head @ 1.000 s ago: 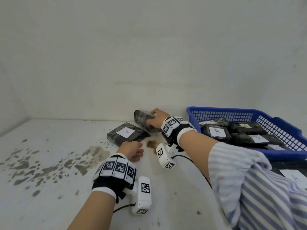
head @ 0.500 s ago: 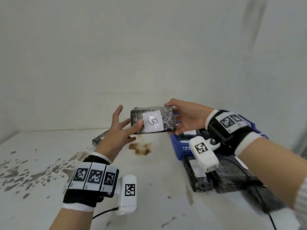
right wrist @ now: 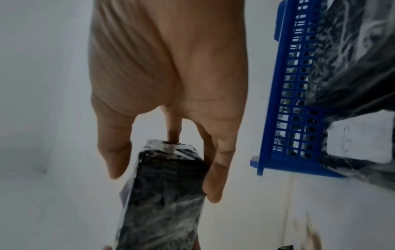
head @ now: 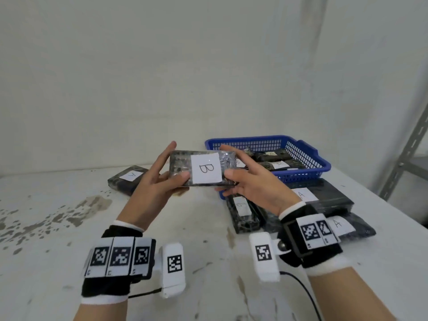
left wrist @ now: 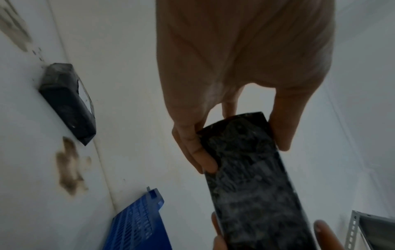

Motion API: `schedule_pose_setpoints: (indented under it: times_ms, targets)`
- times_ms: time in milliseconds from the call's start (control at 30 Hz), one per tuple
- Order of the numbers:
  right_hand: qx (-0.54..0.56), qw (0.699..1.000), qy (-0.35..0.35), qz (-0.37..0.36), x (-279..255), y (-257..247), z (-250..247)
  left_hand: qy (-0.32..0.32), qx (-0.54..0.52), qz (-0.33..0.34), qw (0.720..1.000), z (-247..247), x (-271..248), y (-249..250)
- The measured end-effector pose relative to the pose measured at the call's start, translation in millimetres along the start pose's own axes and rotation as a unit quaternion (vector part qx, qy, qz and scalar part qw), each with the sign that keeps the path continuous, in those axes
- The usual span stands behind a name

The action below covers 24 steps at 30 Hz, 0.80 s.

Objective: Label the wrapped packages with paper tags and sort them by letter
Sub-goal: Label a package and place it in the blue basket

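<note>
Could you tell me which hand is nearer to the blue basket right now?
Right. The right hand holds the B package at its end beside the blue basket, just in front of its near corner. The left hand holds the far end, farther away.

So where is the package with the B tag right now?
In the head view the B-tagged package is held up in mid-frame above the table, between the left hand and right hand, just left of the blue basket.
</note>
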State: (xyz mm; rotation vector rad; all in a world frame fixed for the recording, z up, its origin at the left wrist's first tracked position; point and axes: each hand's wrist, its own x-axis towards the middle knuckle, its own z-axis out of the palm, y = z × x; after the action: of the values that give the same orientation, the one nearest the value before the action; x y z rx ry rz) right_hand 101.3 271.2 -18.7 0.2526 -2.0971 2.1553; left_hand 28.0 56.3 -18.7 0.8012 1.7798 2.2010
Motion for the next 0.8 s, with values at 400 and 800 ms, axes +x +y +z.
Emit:
schedule_pose_setpoints:
  times_ms: [400,800]
  targets:
    - [-0.055,0.993,0.083,-0.056,-11,5,17,0.033,0.042,0.037,0.998,0,-12,-13]
    - [-0.079,0.987,0.123,-0.064,-15,8,28,0.041,0.095,0.037,0.994,17,-20,-8]
